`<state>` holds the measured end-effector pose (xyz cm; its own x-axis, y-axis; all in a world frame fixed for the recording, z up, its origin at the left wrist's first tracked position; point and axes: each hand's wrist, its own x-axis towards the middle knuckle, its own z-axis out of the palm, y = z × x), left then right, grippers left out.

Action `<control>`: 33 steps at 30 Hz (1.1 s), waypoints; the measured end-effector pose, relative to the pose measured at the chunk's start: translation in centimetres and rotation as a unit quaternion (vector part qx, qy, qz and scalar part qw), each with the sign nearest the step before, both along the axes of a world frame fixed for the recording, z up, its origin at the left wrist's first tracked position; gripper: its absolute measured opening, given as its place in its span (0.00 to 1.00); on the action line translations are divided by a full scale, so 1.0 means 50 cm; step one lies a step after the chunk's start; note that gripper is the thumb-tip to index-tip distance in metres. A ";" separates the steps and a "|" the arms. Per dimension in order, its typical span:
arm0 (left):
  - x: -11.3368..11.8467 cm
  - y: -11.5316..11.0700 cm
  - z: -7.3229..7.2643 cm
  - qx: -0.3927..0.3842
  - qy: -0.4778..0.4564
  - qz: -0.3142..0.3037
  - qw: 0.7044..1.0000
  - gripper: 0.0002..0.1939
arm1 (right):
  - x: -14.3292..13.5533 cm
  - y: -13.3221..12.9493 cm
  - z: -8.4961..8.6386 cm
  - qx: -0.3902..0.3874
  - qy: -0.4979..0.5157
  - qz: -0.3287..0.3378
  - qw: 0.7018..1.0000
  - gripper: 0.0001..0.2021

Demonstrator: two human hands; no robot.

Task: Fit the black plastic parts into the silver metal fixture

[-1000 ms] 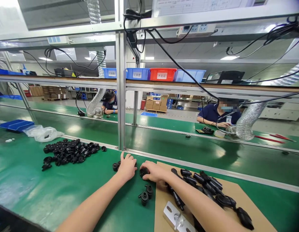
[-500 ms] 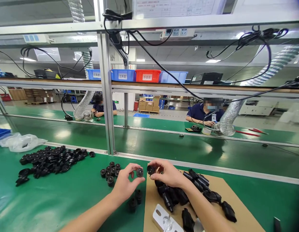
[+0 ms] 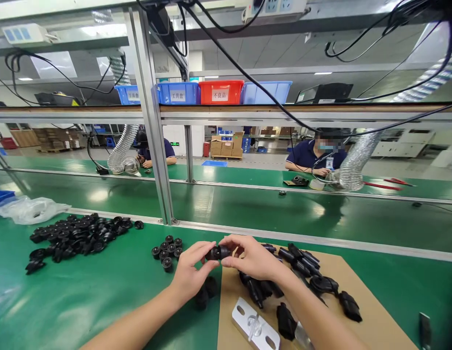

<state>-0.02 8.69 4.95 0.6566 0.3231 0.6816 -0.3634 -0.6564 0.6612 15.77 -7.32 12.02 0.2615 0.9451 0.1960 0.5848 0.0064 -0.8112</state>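
Note:
Between my two hands, two round black plastic parts (image 3: 219,252) meet end to end above the edge of the cardboard sheet (image 3: 357,287). My left hand (image 3: 192,267) pinches the left part between thumb and fingers. The right part is pinched by my right hand (image 3: 249,258), whose fingers partly hide it. Left of my left hand stands a small group of round black parts (image 3: 167,264). Below my hands, a few more black parts (image 3: 202,296) are on the green mat, partly hidden by my left hand. Black tubular pieces (image 3: 257,291) lie under my right forearm.
A silver metal block with slots (image 3: 255,323) rests on the cardboard. A large heap of black parts (image 3: 80,236) and a clear plastic bag (image 3: 32,209) are at left. A metal post (image 3: 149,121) rises behind the bench; two people sit beyond. A dark tool (image 3: 424,328) lies at right.
My hands have come together, and the two black parts, apart before, now touch end to end. The head view has tilted slightly downward.

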 end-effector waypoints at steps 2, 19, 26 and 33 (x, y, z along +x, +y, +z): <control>0.000 0.000 -0.001 0.003 -0.001 -0.003 1.000 0.18 | -0.006 0.001 0.003 0.001 -0.004 -0.010 1.000 0.15; 0.004 0.007 -0.006 -0.125 0.042 -0.046 0.990 0.20 | -0.012 -0.004 0.004 0.087 -0.138 0.034 0.986 0.16; 0.000 0.010 -0.007 -0.128 0.065 -0.040 0.989 0.21 | 0.014 -0.001 -0.025 0.143 -0.257 0.065 0.954 0.19; 0.001 0.011 -0.007 -0.127 0.057 -0.049 0.989 0.19 | 0.013 0.001 -0.026 0.188 -0.263 0.072 0.944 0.21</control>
<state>0.02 9.24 4.61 0.7610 0.4048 0.5070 -0.3312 -0.4295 0.8401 16.41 -7.26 10.71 -0.0905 0.8016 0.5909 0.8767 0.3456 -0.3347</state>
